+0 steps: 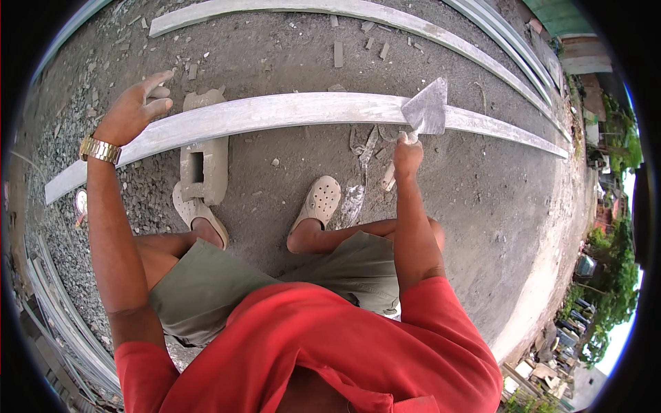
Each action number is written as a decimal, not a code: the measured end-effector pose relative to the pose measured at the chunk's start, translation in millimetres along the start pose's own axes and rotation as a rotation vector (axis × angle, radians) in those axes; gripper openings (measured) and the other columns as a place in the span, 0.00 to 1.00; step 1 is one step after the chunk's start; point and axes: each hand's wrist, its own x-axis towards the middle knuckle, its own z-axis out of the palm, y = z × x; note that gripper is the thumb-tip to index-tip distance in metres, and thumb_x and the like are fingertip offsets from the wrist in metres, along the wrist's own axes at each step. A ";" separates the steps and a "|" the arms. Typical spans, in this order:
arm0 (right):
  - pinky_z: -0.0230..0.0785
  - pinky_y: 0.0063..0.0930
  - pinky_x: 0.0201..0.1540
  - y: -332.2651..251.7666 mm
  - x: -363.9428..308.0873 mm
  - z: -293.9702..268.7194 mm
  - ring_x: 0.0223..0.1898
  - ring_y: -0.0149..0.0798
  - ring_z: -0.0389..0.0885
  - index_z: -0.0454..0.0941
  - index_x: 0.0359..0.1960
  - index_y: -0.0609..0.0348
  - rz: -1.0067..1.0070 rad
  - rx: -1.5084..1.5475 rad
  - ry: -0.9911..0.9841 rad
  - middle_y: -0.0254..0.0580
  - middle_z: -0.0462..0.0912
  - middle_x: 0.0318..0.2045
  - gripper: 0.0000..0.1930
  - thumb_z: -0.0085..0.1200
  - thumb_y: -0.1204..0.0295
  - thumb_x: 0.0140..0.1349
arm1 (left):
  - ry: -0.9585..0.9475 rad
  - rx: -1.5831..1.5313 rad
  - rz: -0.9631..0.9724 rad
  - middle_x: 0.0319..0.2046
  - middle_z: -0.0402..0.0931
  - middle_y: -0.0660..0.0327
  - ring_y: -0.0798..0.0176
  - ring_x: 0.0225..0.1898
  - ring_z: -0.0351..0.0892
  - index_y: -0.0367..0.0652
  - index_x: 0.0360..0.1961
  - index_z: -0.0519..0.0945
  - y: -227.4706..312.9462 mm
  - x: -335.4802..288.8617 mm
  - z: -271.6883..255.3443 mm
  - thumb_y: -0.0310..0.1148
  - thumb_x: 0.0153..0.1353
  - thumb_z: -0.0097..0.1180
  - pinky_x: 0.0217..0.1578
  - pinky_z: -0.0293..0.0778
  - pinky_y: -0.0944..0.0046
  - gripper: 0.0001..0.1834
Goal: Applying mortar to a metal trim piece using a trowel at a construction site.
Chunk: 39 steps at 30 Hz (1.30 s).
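Observation:
My right hand (407,157) is closed round the handle of a pointed trowel (428,109). The trowel's grey, smeared blade lies over the right half of a long whitish bar (289,109); I cannot tell if it touches. That bar crosses in front of my feet, and its left part rests on a hollow concrete block (215,165). Near the bar's left part my left hand (134,107) is held with the index finger and thumb stretched out, nothing in it. Whether it touches the bar is unclear. A metal watch sits on that wrist.
Another long bar (330,7) lies farther off, with more bars (506,41) at the far right. Several block fragments (338,55) are scattered on the ground. A crumpled plastic scrap (353,203) lies by my right shoe (321,199). Gravel (148,206) spreads at the left, beside stacked strips (69,316).

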 end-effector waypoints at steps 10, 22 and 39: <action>0.70 0.45 0.41 -48.6 -78.9 4.4 0.38 0.61 0.80 0.74 0.38 0.69 -0.151 0.007 -0.180 0.62 0.81 0.31 0.18 0.56 0.63 0.57 | 0.027 0.013 -0.021 0.48 0.76 0.47 0.53 0.48 0.77 0.50 0.63 0.66 -3.0 -6.8 -1.3 0.39 0.57 0.56 0.51 0.70 0.57 0.31; 0.70 0.45 0.41 -59.8 -90.5 13.0 0.38 0.63 0.79 0.74 0.36 0.69 -0.160 0.039 -0.254 0.63 0.80 0.30 0.18 0.57 0.62 0.57 | -0.020 -0.013 -0.063 0.50 0.75 0.47 0.55 0.47 0.78 0.50 0.63 0.66 -9.7 -6.9 -2.9 0.36 0.58 0.56 0.50 0.71 0.59 0.30; 0.70 0.46 0.42 -47.7 -49.0 -17.9 0.39 0.62 0.79 0.75 0.37 0.71 -0.183 -0.163 -0.168 0.64 0.80 0.32 0.20 0.56 0.60 0.57 | 0.025 -0.026 -0.037 0.48 0.76 0.45 0.54 0.47 0.78 0.48 0.63 0.65 -12.8 -21.1 -8.8 0.38 0.57 0.55 0.50 0.71 0.57 0.31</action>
